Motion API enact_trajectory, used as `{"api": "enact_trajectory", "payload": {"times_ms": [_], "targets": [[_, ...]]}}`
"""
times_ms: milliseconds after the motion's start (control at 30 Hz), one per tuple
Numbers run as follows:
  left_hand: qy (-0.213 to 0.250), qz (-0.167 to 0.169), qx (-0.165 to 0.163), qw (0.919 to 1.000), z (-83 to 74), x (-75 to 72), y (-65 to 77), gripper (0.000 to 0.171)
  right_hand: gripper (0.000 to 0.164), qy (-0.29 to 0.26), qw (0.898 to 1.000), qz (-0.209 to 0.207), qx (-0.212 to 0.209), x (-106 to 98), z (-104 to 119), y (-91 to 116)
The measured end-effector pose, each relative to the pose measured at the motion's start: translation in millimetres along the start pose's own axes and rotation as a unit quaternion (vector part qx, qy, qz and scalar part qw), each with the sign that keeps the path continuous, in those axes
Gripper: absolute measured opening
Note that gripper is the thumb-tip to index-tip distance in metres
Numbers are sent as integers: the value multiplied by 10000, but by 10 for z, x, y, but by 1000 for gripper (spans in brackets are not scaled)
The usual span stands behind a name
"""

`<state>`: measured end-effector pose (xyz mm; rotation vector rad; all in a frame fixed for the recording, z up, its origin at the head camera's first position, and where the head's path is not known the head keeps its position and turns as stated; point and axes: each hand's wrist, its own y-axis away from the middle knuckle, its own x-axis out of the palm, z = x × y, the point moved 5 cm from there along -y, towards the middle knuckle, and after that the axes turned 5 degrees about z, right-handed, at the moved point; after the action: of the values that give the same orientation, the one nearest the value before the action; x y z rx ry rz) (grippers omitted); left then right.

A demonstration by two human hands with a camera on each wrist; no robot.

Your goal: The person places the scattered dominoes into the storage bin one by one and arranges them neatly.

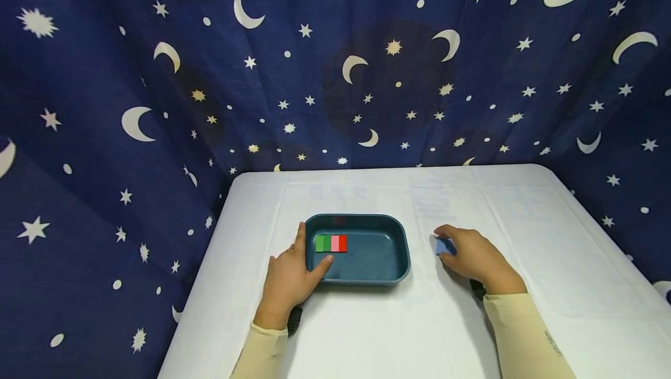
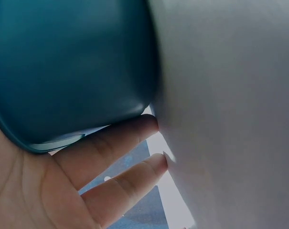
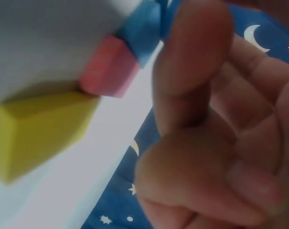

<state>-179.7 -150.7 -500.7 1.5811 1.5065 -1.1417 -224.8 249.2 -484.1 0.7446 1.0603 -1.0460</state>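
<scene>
A dark teal tray [image 1: 367, 282] lies on the white table, with a short row of coloured blocks [image 1: 331, 243], green, pink and red, at the left of its floor. My left hand [image 1: 289, 279] grips its front left corner, thumb over the rim and fingers along the outer wall [image 2: 77, 62]. Right of the tray, my right hand [image 1: 474, 257] pinches a blue block [image 1: 442, 247] between thumb and fingertips, low over the table. The right wrist view shows a blue block [image 3: 143, 32], a pinkish-red block [image 3: 111, 69] and a yellow block [image 3: 46, 133] beside that hand.
White cloth covers the table [image 1: 377, 332], whose rounded far corners show. A dark blue curtain [image 1: 325, 76] with moons and stars hangs behind it and along both sides.
</scene>
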Motion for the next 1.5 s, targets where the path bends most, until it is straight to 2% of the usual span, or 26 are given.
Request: {"api": "enact_trajectory", "payload": {"times_ms": [300,400,533,633,800,933,1133,1500], "targets": [[-30,-80,-3,10000,12,-36,12,111,54,-252,9980,551,178,-97,66,-166],[-27,-77,-19,10000,29,-32,15,112,56,-263,9979,567,187,-127,118,-236],[-38,-91,-35,9999,46,-27,24,112,58,-231,9993,294,67,-187,249,-329],[-39,-94,-55,9999,54,-21,26,111,59,-195,9996,-11,-184,-261,387,-416],[-20,-106,-47,9999,61,-16,23,111,57,-93,9976,-481,-495,-389,621,-583],[-55,-119,-52,9999,72,-27,23,111,57,-120,9956,-698,-618,-471,819,-715],[-35,-87,-111,9999,83,-35,14,112,58,-422,9919,-826,-870,-487,1128,-889],[-7,-55,-61,10000,23,9,-11,111,56,-651,9860,-879,-1260,-291,1509,-1017]]}}
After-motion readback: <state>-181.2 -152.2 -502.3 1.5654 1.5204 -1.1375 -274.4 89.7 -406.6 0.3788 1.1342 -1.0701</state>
